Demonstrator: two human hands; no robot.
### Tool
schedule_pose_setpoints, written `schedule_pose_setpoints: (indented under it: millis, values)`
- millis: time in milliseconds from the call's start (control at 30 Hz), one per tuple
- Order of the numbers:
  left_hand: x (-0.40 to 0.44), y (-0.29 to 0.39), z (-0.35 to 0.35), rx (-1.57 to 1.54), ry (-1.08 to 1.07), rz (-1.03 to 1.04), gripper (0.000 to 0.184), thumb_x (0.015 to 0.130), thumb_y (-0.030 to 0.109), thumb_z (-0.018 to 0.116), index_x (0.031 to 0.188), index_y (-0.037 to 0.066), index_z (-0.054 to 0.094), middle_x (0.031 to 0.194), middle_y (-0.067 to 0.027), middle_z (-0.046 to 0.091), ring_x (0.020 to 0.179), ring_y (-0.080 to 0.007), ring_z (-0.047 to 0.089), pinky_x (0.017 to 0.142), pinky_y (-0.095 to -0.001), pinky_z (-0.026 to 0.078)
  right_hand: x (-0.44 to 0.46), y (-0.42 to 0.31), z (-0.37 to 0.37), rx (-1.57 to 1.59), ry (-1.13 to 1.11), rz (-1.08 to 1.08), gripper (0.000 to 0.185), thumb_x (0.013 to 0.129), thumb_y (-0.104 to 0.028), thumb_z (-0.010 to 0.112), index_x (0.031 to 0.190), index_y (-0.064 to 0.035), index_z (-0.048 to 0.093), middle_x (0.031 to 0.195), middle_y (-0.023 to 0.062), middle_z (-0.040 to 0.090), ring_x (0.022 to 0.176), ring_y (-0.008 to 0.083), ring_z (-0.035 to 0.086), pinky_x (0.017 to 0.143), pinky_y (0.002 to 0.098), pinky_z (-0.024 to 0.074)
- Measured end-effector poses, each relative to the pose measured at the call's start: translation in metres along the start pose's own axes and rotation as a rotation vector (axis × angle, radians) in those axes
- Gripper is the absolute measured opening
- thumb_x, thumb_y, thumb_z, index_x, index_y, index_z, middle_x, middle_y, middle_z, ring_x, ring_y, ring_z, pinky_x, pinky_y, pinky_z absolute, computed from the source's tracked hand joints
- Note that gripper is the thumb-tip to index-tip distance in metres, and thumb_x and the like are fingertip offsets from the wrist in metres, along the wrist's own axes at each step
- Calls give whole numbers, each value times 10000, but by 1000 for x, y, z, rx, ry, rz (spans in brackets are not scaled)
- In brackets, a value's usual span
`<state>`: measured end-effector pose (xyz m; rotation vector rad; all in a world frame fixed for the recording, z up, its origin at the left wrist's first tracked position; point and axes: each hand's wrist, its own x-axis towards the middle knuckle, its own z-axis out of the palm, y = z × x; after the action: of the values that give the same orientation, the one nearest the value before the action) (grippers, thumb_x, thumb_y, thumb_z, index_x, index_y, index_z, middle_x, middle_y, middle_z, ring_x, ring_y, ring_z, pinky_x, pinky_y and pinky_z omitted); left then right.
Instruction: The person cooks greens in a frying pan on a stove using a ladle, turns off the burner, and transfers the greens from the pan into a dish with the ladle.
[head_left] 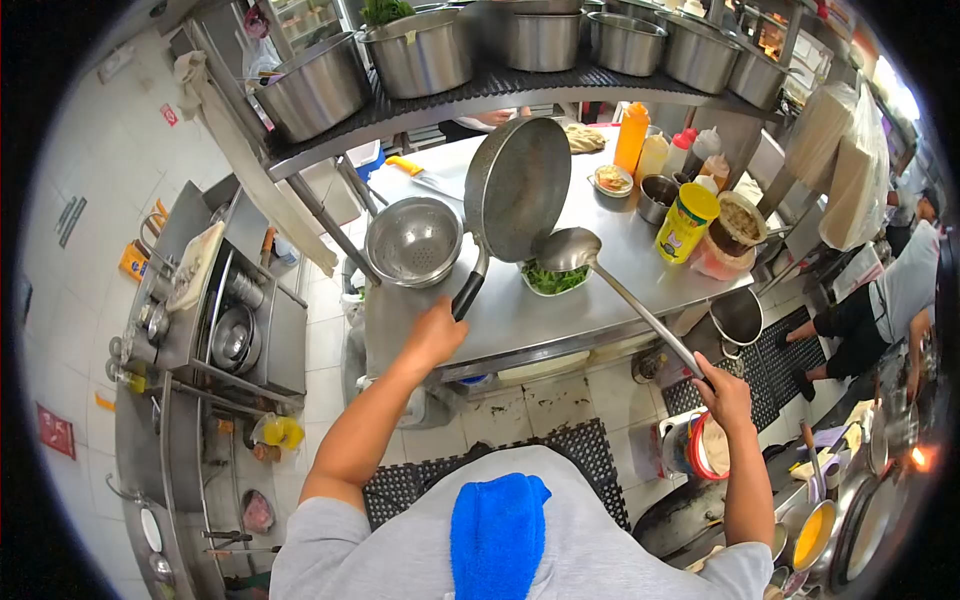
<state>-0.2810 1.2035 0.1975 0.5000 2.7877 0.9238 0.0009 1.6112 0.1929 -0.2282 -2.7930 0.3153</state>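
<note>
My left hand [436, 333] is wrapped round the black handle of a frying pan [520, 185]. The pan is tilted steeply above the steel worktable [480, 318], its inside facing right. In my right hand [726, 391] is the long handle of a metal ladle [640, 309], whose bowl is beside the pan's lower right edge. Partly hidden below the ladle's bowl is a dish of chopped greens [552, 280]. Left of the pan, a perforated colander [414, 238] sits on the worktable. Whether anything is in the ladle, I cannot tell.
Steel pots [415, 62] line the shelf [490, 102] overhead. Squeeze bottles [630, 138] and a yellow can [688, 222] stand at the table's right. Lit burners [918, 456] are at far right, near a co-worker [895, 295]. A knife [408, 168] lies behind the colander.
</note>
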Motion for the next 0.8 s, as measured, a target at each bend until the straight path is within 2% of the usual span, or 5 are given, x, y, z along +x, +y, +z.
schedule_pose_setpoints:
  millis: [367, 467, 533, 700, 800]
  values:
    - [0, 5, -3, -16, -27, -30, 347, 740, 184, 574, 979, -60, 516, 860, -304, 612, 858, -463, 597, 747, -485, 471, 31, -43, 60, 29, 119, 67, 508, 808, -289, 676, 1293, -256, 526, 723, 99, 623, 619, 305, 604, 544, 402, 469]
    - [-1, -3, 4, 6, 75, 58, 310, 746, 149, 567, 962, -69, 523, 692, -221, 609, 577, -320, 632, 527, -420, 482, 17, -39, 53, 18, 43, 68, 512, 809, -293, 673, 1297, -263, 521, 713, 101, 612, 621, 310, 603, 545, 408, 471]
    - [0, 7, 0, 33, 23, -23, 383, 744, 182, 557, 1036, -63, 518, 864, -311, 613, 854, -465, 599, 751, -486, 476, 0, -21, 41, 40, 32, 59, 501, 806, -267, 679, 1286, -239, 537, 736, 111, 629, 627, 305, 608, 550, 402, 471]
    - [-2, 10, -1, 38, 158, 6, 409, 742, 184, 552, 1059, -73, 523, 821, -307, 615, 814, -472, 600, 719, -490, 482, -32, -7, 16, 178, 7, 64, 470, 810, -196, 684, 1264, -175, 565, 804, 137, 661, 647, 277, 630, 574, 367, 475]
    - [-12, 28, -20, -104, 28, -218, 444, 752, 207, 574, 1091, -79, 534, 791, -285, 627, 750, -364, 659, 642, -447, 498, -42, -3, 37, 558, 17, 260, 490, 832, -141, 662, 1305, -174, 535, 949, 152, 686, 712, 214, 663, 641, 301, 487]
